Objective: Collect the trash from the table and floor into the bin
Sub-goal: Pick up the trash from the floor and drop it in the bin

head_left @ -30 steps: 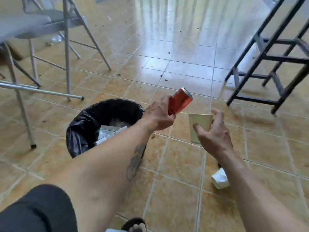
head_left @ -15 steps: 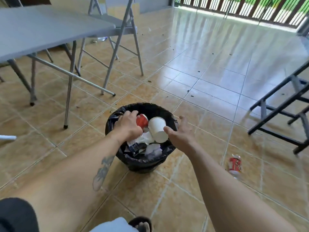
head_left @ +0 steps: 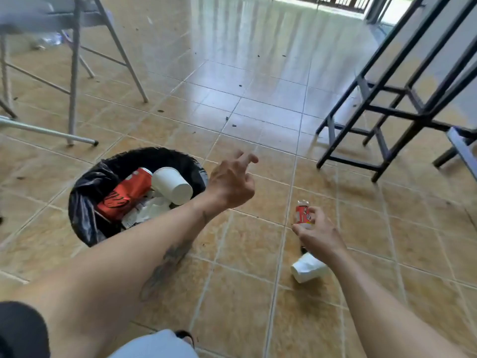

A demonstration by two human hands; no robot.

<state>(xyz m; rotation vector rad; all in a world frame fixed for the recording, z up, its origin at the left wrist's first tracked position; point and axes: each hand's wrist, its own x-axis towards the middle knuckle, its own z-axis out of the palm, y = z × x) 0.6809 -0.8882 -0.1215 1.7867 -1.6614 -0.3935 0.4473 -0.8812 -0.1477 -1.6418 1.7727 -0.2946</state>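
Note:
A black-lined bin [head_left: 85, 202] stands on the tiled floor at left. Inside it lie a red can [head_left: 126, 192], a white paper cup [head_left: 171, 184] and crumpled papers. My left hand [head_left: 231, 182] hovers just right of the bin's rim, fingers spread, holding nothing. A small red can [head_left: 302, 212] stands on the floor to the right. My right hand [head_left: 318, 235] is at that can, fingers curled around its near side; whether they grip it I cannot tell. A crushed white cup [head_left: 305, 267] lies on the floor just below my right wrist.
Grey folding table and chair legs [head_left: 73, 73] stand at the upper left, with a clear plastic bottle [head_left: 50, 41] on the floor behind them. A black metal frame [head_left: 387, 112] leans at the right. Small dark debris dots the tiles.
The red can and white cup left my hands and now lie in the bin. My left hand drew back to the right; my right hand moved down to the small red can on the floor.

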